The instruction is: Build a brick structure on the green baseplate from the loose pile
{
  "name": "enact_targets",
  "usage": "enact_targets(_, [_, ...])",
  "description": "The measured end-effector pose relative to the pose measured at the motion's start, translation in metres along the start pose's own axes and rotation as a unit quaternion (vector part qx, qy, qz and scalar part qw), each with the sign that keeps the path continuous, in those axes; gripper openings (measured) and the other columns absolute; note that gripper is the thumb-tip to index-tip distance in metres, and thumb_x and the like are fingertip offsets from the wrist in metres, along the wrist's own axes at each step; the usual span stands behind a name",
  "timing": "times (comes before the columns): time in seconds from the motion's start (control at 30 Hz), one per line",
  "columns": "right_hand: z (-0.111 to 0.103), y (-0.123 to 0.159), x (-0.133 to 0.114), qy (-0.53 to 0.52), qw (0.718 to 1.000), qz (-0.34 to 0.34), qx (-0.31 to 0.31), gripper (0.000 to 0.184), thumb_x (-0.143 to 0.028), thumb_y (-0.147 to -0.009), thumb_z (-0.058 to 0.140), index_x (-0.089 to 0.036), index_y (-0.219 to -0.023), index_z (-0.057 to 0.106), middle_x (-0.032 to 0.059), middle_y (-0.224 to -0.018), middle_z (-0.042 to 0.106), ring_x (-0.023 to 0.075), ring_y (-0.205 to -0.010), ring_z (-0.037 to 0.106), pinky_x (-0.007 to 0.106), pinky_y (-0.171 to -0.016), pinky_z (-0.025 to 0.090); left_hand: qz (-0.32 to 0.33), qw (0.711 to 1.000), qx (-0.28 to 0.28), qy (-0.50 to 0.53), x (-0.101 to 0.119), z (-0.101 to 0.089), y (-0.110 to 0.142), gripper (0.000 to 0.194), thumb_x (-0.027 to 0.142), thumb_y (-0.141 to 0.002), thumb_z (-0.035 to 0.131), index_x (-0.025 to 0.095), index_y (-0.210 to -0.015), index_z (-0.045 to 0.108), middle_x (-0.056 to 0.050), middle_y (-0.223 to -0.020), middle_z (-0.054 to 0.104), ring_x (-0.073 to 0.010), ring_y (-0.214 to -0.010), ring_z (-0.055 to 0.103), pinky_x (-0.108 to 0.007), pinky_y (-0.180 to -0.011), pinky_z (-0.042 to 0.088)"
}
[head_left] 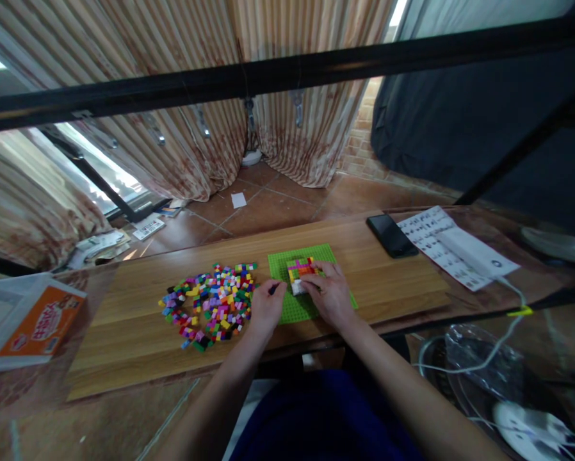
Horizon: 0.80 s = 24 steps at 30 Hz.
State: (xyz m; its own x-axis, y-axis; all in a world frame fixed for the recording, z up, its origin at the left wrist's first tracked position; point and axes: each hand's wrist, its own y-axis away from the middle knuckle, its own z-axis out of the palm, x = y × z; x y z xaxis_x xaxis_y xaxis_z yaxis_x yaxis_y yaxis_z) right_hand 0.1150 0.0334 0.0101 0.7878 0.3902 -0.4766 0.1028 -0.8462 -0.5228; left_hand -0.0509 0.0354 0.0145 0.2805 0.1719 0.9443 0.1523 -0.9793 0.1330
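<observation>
A green baseplate (294, 314) lies on the wooden board, bearing a small build of toy bricks (301, 269) in white, yellow, orange, pink and red. My right hand (333, 291) rests over the build's right side, its fingers bent and gripping the bricks there; part of the build is hidden under them. Just left of the build, my left hand (267, 307) pinches a small dark toy brick (273, 289) between thumb and finger, apart from the build. Beside that hand, a heap of loose multicoloured toy bricks (220, 301) spreads across the board.
A black phone (392, 235) and a printed paper sheet (455, 246) lie to the right, with a white cable (513, 288) hanging off the edge. At far left stands a clear plastic box (32, 282) with an orange label. A black bar (268, 73) crosses beyond the board (138, 346).
</observation>
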Motion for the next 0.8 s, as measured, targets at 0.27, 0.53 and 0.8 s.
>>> enact_targets(0.27, [0.004,-0.003,0.001,0.018,1.0,-0.005,-0.01,0.016,-0.026,-0.088,0.061,-0.027,-0.085,0.076,0.0086,-0.115,0.061,0.0271,-0.108,0.05,0.043,-0.089,0.046,0.0,1.0,-0.021,-0.006,0.004,0.009,-0.012,0.021,0.035,-0.073,0.06,0.017,-0.074,0.071,0.0,-0.061,0.062,-0.0145,-0.063,0.056,-0.025,-0.06,0.041])
enact_targets(0.53, [0.0,-0.009,-0.001,0.029,0.998,-0.023,-0.044,0.013,-0.022,-0.087,0.061,-0.024,-0.083,0.072,0.0085,-0.114,0.062,0.0273,-0.107,0.049,0.043,-0.089,0.045,0.002,1.0,-0.022,-0.011,-0.002,0.01,-0.018,0.021,0.036,-0.072,0.062,0.017,-0.073,0.072,-0.002,-0.061,0.064,-0.0156,-0.064,0.058,-0.026,-0.059,0.042])
enact_targets(0.8, [-0.004,-0.016,-0.003,0.052,0.994,-0.045,-0.089,0.014,-0.017,-0.09,0.053,-0.018,-0.087,0.066,0.01,-0.118,0.061,0.0267,-0.108,0.049,0.042,-0.091,0.044,0.01,0.999,-0.03,-0.014,-0.003,0.01,-0.016,0.023,0.037,-0.074,0.06,0.017,-0.075,0.072,-0.002,-0.061,0.064,-0.0154,-0.064,0.058,-0.026,-0.059,0.042])
